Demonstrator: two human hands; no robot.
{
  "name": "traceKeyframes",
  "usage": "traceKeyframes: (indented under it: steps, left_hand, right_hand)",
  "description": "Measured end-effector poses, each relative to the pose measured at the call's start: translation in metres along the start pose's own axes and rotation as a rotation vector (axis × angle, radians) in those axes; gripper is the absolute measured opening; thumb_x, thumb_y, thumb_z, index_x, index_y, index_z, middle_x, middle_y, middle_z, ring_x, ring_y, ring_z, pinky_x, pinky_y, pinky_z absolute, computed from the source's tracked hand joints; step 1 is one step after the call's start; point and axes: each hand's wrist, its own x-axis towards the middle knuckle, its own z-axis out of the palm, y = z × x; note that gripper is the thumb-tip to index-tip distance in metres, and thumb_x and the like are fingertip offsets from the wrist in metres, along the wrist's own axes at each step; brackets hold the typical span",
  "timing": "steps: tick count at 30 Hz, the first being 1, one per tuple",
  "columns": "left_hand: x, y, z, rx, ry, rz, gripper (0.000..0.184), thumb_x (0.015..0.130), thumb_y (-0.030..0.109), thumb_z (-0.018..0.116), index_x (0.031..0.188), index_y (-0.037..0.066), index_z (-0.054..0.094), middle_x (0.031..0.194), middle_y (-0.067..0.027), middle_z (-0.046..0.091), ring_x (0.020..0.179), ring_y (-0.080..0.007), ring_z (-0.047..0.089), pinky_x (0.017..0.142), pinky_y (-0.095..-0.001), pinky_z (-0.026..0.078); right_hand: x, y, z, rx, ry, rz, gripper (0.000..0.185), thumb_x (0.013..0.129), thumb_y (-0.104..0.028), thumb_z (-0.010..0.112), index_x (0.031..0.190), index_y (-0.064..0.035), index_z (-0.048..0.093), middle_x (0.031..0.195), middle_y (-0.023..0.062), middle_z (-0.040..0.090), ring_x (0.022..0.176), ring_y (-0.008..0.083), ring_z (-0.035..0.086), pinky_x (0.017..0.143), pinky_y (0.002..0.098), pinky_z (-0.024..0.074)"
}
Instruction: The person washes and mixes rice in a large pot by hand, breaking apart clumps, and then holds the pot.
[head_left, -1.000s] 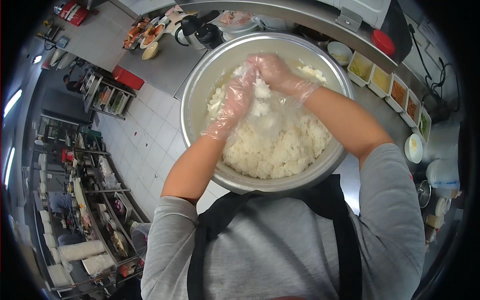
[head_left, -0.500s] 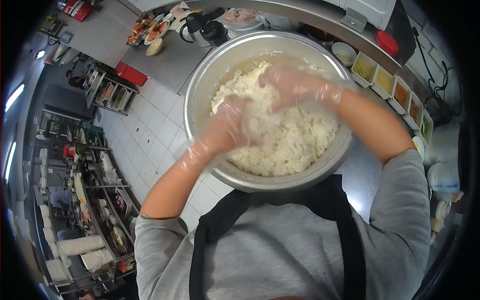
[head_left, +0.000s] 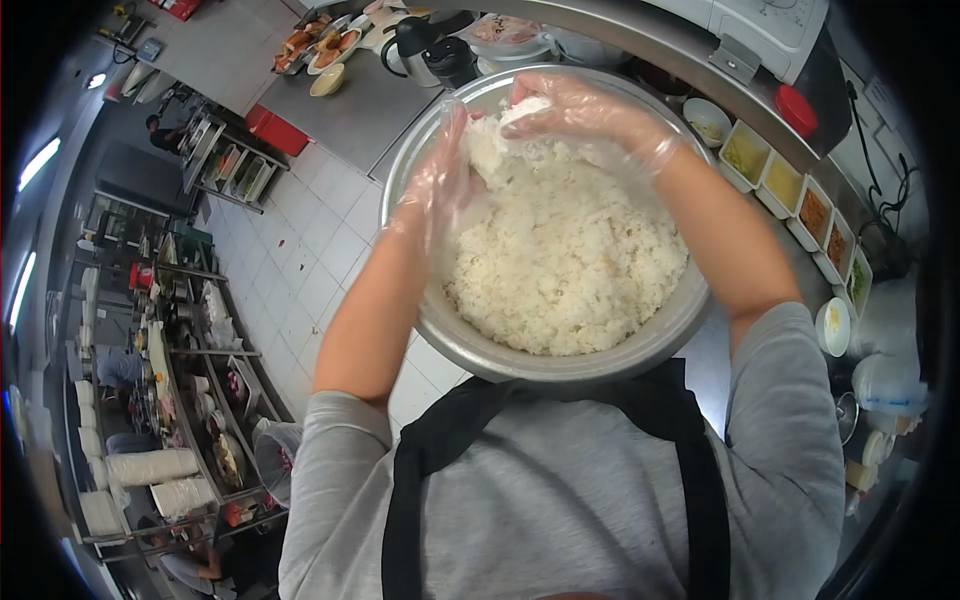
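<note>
A big round metal pot (head_left: 400, 205) holds a mound of cooked white rice (head_left: 570, 260). My left hand (head_left: 450, 165), in a clear plastic glove, is at the pot's far left side, cupped against a clump of rice with its fingers pointing up. My right hand (head_left: 580, 112), gloved the same way, curls over rice at the far side, with white grains in its fingers. Both hands are inside the rim, facing each other across the lifted clump.
Behind the pot stand a black-lidded jug (head_left: 412, 50) and plates of food (head_left: 335, 48) on a steel counter. White ingredient trays (head_left: 812, 215) line the right, near a small bowl (head_left: 833, 327). Shelving (head_left: 200, 390) and a tiled floor (head_left: 310, 220) lie left.
Both hands have moved away from me to the pot's far side, with rice gathered between them. The rice nearer me is now uncovered. The view has shifted slightly.
</note>
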Motion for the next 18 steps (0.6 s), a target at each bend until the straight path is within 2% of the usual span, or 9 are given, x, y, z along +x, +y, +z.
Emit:
traceKeyframes:
  steps: [1, 2, 4, 5, 6, 9, 12, 15, 18]
  left_hand:
    - [-0.001, -0.003, 0.009, -0.020, 0.111, 0.028, 0.052, 0.096, 0.045, 0.045, 0.129, 0.005, 0.043, 0.124, -0.0125, 0.053, 0.112, -0.0256, 0.054, 0.092, -0.0437, 0.048]
    - [-0.003, -0.005, 0.023, -0.040, 0.222, 0.057, 0.051, 0.096, 0.047, 0.042, 0.125, 0.005, 0.047, 0.116, -0.0115, 0.057, 0.106, -0.0246, 0.057, 0.089, -0.0417, 0.048]
    - [0.002, -0.010, 0.035, -0.168, 0.297, 0.110, 0.050, 0.098, 0.048, 0.037, 0.119, 0.004, 0.050, 0.108, -0.0105, 0.060, 0.099, -0.0241, 0.060, 0.086, -0.0400, 0.049]
    - [0.007, -0.015, 0.035, -0.274, 0.264, 0.130, 0.049, 0.098, 0.046, 0.036, 0.119, 0.004, 0.050, 0.107, -0.0106, 0.061, 0.097, -0.0247, 0.061, 0.086, -0.0402, 0.049]
    - [0.010, -0.021, 0.033, -0.381, 0.232, 0.148, 0.048, 0.099, 0.044, 0.035, 0.118, 0.003, 0.050, 0.106, -0.0107, 0.061, 0.096, -0.0253, 0.061, 0.085, -0.0405, 0.050]
    - [0.014, -0.031, 0.022, -0.611, 0.105, 0.139, 0.042, 0.101, 0.038, 0.032, 0.114, 0.004, 0.053, 0.103, -0.0110, 0.061, 0.093, -0.0250, 0.062, 0.082, -0.0399, 0.051]
    - [0.015, -0.045, 0.018, -0.590, -0.021, 0.109, 0.041, 0.099, 0.038, 0.033, 0.112, 0.005, 0.053, 0.104, -0.0106, 0.061, 0.092, -0.0244, 0.063, 0.079, -0.0377, 0.053]
    - [0.046, -0.074, -0.014, -0.586, -0.239, 0.111, 0.046, 0.099, 0.042, 0.030, 0.128, 0.008, 0.044, 0.120, -0.0121, 0.054, 0.108, -0.0268, 0.057, 0.090, -0.0407, 0.050]
    - [0.049, -0.082, -0.021, -0.685, -0.264, 0.004, 0.049, 0.096, 0.043, 0.035, 0.127, 0.007, 0.047, 0.116, -0.0134, 0.057, 0.103, -0.0278, 0.059, 0.087, -0.0402, 0.049]
  right_hand:
    - [0.008, 0.010, 0.007, 0.027, 0.113, -0.090, 0.035, 0.079, -0.036, 0.074, 0.093, -0.0094, 0.056, 0.091, 0.0025, 0.062, 0.082, 0.0153, 0.057, 0.075, 0.0346, 0.0479]
    - [0.016, 0.014, 0.010, -0.175, 0.190, -0.145, 0.029, 0.081, -0.033, 0.071, 0.089, -0.0089, 0.057, 0.088, 0.0032, 0.063, 0.079, 0.0176, 0.058, 0.071, 0.0343, 0.0467]
    - [0.018, 0.023, 0.026, -0.258, 0.304, -0.189, 0.029, 0.080, -0.032, 0.072, 0.086, -0.0078, 0.057, 0.086, 0.0057, 0.062, 0.078, 0.0207, 0.057, 0.071, 0.0346, 0.0457]
    - [0.015, 0.025, 0.033, -0.299, 0.359, -0.208, 0.029, 0.080, -0.032, 0.072, 0.085, -0.0073, 0.056, 0.086, 0.0070, 0.062, 0.077, 0.0223, 0.057, 0.071, 0.0347, 0.0453]
    - [0.014, 0.027, 0.041, -0.265, 0.362, -0.122, 0.022, 0.080, -0.024, 0.069, 0.086, -0.0068, 0.056, 0.084, 0.0122, 0.060, 0.080, 0.0271, 0.056, 0.070, 0.0367, 0.0445]
    - [0.015, 0.034, 0.060, -0.258, 0.516, -0.420, 0.015, 0.081, -0.014, 0.062, 0.091, -0.0061, 0.055, 0.094, 0.0125, 0.060, 0.087, 0.0285, 0.057, 0.072, 0.0382, 0.0436]
    - [0.008, 0.034, 0.080, -0.231, 0.563, -0.524, 0.025, 0.079, -0.005, 0.054, 0.105, -0.0045, 0.053, 0.109, 0.0138, 0.057, 0.102, 0.0304, 0.055, 0.085, 0.0395, 0.0428]
    - [0.003, 0.035, 0.095, -0.010, 0.410, -0.434, 0.047, 0.080, -0.001, 0.049, 0.127, -0.0051, 0.046, 0.129, 0.0160, 0.046, 0.122, 0.0307, 0.044, 0.102, 0.0395, 0.0336]
    - [0.003, 0.039, 0.111, 0.060, 0.442, -0.369, 0.059, 0.086, -0.007, 0.049, 0.142, -0.0086, 0.032, 0.142, 0.0174, 0.035, 0.134, 0.0318, 0.031, 0.111, 0.0392, 0.0227]
